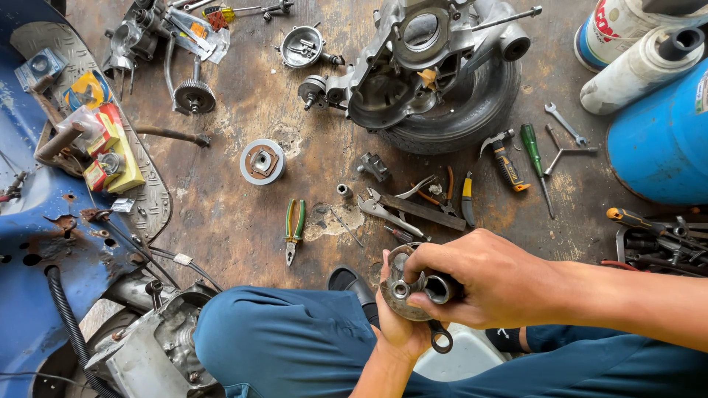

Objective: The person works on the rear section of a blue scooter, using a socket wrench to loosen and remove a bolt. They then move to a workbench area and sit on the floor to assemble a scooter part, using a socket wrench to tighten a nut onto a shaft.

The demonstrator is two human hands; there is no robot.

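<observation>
Green-handled pliers (294, 228) lie on the stained floor (236, 221) at ten o'clock from the hands. The left hand (398, 324) cups a round metal part (404, 284) from beneath, fingers curled around it. At three o'clock of it, the right hand (490, 284) grips a socket tool (436, 289) seated in the part.
</observation>
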